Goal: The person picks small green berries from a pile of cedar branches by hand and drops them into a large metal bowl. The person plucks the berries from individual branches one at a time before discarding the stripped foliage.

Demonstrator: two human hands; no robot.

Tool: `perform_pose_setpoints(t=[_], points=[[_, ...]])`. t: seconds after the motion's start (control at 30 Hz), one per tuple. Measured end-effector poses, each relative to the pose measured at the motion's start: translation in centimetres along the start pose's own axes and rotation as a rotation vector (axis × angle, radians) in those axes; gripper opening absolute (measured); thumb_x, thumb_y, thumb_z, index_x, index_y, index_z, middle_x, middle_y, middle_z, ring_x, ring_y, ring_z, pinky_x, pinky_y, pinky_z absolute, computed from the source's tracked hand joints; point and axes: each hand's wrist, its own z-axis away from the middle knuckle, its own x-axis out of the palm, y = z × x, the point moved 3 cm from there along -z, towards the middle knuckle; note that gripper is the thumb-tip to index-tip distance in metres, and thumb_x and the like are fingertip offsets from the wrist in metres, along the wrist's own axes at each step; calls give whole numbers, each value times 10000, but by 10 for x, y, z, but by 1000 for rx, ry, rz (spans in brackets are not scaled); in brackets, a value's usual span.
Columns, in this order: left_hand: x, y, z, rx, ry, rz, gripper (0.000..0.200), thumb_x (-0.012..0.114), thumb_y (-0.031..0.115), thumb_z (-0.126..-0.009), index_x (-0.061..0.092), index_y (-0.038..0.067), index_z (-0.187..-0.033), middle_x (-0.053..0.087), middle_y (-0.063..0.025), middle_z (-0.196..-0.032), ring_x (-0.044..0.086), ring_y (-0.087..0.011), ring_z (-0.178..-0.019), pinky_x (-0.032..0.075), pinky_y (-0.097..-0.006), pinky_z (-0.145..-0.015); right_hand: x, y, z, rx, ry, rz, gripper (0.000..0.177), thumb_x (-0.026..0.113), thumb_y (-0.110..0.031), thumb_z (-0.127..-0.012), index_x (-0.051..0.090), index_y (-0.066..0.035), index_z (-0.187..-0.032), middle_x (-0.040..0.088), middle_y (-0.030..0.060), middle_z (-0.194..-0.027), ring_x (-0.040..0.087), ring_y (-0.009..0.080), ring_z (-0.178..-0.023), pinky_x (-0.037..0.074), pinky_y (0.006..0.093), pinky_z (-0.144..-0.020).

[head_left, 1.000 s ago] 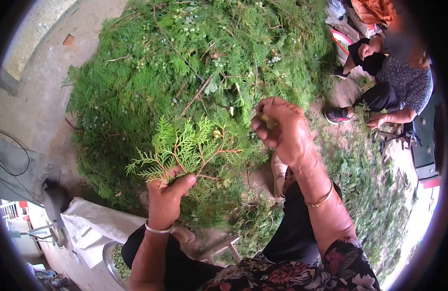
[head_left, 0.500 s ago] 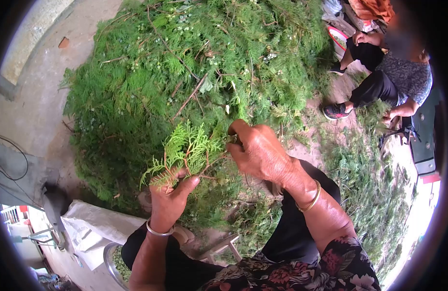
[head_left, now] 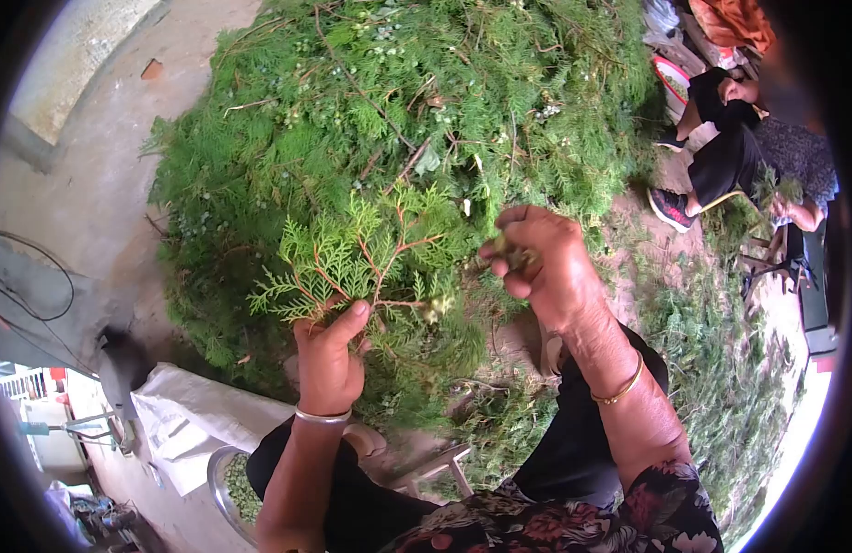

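- heap of cypress cuttings (head_left: 398, 111), piled on the ground behind both hands
- cypress sprig (head_left: 352, 258), upright, stem clamped in left hand (head_left: 329, 359)
- right hand (head_left: 541, 263), just beside the sprig, fingers closed together on small green clump (head_left: 511, 251)

The right hand (head_left: 541, 267) mostly hides the small bits (head_left: 511, 249) it pinches.

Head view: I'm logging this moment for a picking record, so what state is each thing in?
left hand: shut on the cypress sprig stem.
cypress sprig: upright, fanned out.
right hand: raised, pinched shut on green bits.
branch pile: heaped on the ground.
metal bowl: holds green pickings, partly hidden.
white sack: lying crumpled.
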Motion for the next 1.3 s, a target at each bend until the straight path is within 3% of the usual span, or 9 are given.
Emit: perform_pose_setpoints(t=[0.17, 0.2, 0.3, 0.73, 0.87, 0.93, 1.1, 1.2, 1.3], points=[[0, 7, -2, 61, -47, -8, 162, 644, 87, -801, 593, 74, -954, 613, 0, -836, 552, -132, -679, 385, -236, -537, 10, 23, 7, 60, -192, 439, 249, 732, -185, -755, 572, 4, -771, 589, 85, -677, 502, 71, -526, 359, 206, -393], [0, 7, -3, 2, -49, 69, 152, 642, 84, -800, 596, 73, -945, 613, 0, -828, 553, -131, -680, 381, -234, -530, 14, 23, 8, -203, -217, 664, 309, 778, -211, -707, 584, 24, -753, 577, 65, -644, 506, 93, -563, 417, 254, -482], [4, 3, -5, -55, -57, 145, 140, 641, 79, -800, 598, 69, -933, 611, -2, -811, 557, -132, -674, 373, -229, -514, 20, 36, 8, -354, -243, 882, 322, 793, -207, -680, 596, 32, -768, 572, 52, -624, 521, 130, -592, 448, 293, -561], [3, 6, 1, -64, -116, 183, 129, 625, 40, -802, 591, 45, -926, 605, -13, -817, 548, -134, -680, 408, -243, -537, 28, 46, 16, -545, -304, 1103, 287, 752, -147, -668, 593, 22, -837, 599, 198, -741, 598, 370, -680, 472, 402, -617], [-3, 6, -3, -88, -125, 112, 131, 619, 41, -808, 587, 41, -935, 598, -17, -820, 530, -131, -686, 424, -255, -562, 25, 45, 11, -434, -339, 1010, 278, 751, -150, -679, 597, 31, -824, 595, 169, -695, 607, 287, -632, 469, 362, -594], [-3, 7, -4, -56, -189, 69, 121, 616, 53, -817, 585, 41, -933, 589, -22, -810, 526, -138, -669, 425, -262, -561, 25, 37, 12, -257, -390, 940, 251, 760, -120, -691, 614, 31, -829, 616, 62, -730, 548, 106, -668, 448, 279, -591], [-17, -2, -11, -134, -141, 162, 104, 613, 89, -842, 582, 44, -931, 574, -27, -811, 527, -155, -659, 453, -296, -555, 20, 28, 10, -63, -438, 693, 170, 690, -113, -755, 616, 32, -804, 583, 36, -669, 504, 86, -573, 398, 248, -494], [-23, 2, -13, -153, -61, 238, 115, 612, 102, -850, 576, 47, -944, 571, -27, -819, 522, -158, -652, 458, -311, -532, 9, 20, 6, 77, -304, 56, 135, 632, -92, -803, 587, 11, -878, 579, 58, -691, 480, 90, -527, 329, 186, -413], [-26, 6, -15, -91, -50, 295, 137, 614, 93, -844, 570, 52, -967, 573, -26, -841, 510, -152, -656, 434, -284, -509, 12, 13, 9, 160, -222, 34, 115, 642, -84, -813, 588, 9, -857, 583, 66, -697, 492, 88, -529, 330, 188, -393]])
